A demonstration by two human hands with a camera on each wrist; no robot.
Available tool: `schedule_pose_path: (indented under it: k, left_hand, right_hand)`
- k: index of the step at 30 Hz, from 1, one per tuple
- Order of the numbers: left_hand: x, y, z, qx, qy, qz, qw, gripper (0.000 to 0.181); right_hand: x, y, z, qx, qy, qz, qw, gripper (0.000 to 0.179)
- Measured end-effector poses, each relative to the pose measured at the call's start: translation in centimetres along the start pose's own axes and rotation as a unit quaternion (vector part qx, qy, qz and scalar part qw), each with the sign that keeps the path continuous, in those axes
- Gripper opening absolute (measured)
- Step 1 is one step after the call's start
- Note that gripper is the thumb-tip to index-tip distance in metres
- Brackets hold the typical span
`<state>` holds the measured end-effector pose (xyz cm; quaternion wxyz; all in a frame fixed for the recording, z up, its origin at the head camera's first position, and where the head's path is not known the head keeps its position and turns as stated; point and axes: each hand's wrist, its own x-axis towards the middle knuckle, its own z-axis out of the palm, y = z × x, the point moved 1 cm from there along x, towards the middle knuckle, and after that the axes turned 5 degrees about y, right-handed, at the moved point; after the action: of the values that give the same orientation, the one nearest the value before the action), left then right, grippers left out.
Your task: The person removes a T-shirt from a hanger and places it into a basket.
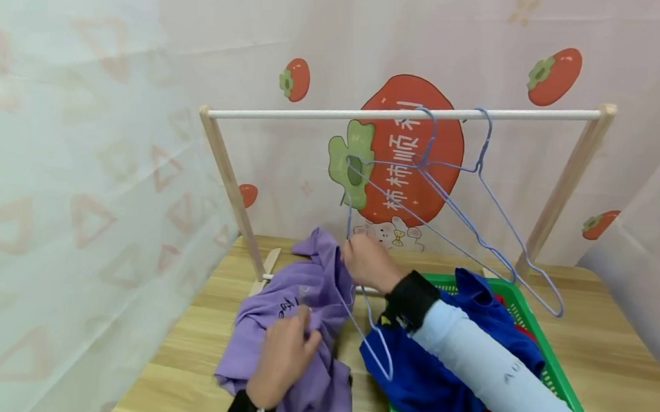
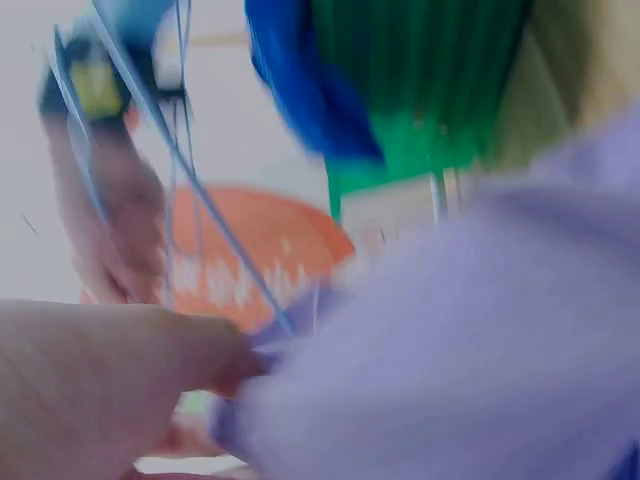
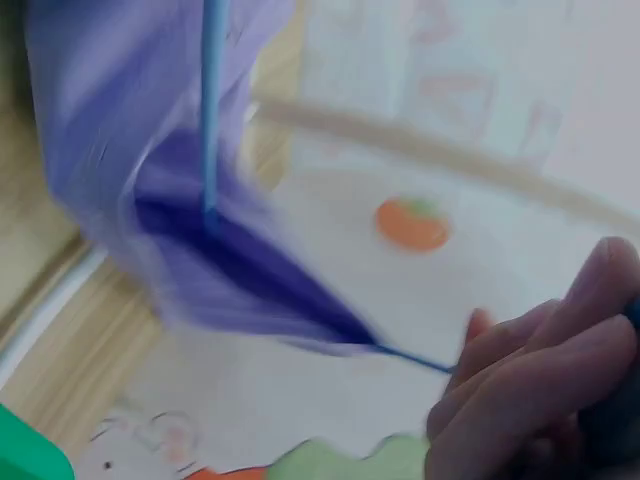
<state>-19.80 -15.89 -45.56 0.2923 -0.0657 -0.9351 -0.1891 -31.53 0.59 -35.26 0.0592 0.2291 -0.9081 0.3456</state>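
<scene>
A purple T-shirt [image 1: 298,313] with dark lettering lies bunched on the table's left side. My left hand [image 1: 286,358] pinches its fabric; in the left wrist view the thumb and fingers [image 2: 215,355] meet at the cloth. With my right hand [image 1: 372,261] I grip a blue wire hanger [image 1: 379,349] near the shirt's upper end. One part of this hanger enters a dark opening in the purple cloth [image 3: 250,260], as the right wrist view shows. Its other end hangs outside, beside the shirt. Cloth hides the inserted part.
A white rod [image 1: 337,114] on wooden posts spans the back, carrying two blue wire hangers [image 1: 499,206] right of its middle. On the right, a green basket [image 1: 561,373] holds a blue garment [image 1: 438,383] and some red cloth. A patterned backdrop stands behind.
</scene>
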Motion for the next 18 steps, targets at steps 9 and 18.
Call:
schedule_pose_path:
  k: [9,18]
  left_hand:
    - [5.4,-4.3,3.8,0.063,-0.017,-0.012,0.9978,0.018]
    - [5.8,-4.9,6.7,0.077,-0.128,-0.046,0.9877,0.052]
  right_hand:
    - [-8.9,-3.9,-6.7,0.029,-0.077,0.034,0.9960,0.034]
    - [-4.5,-6.6,-14.8,-0.025,0.061,-0.018,0.9976,0.035]
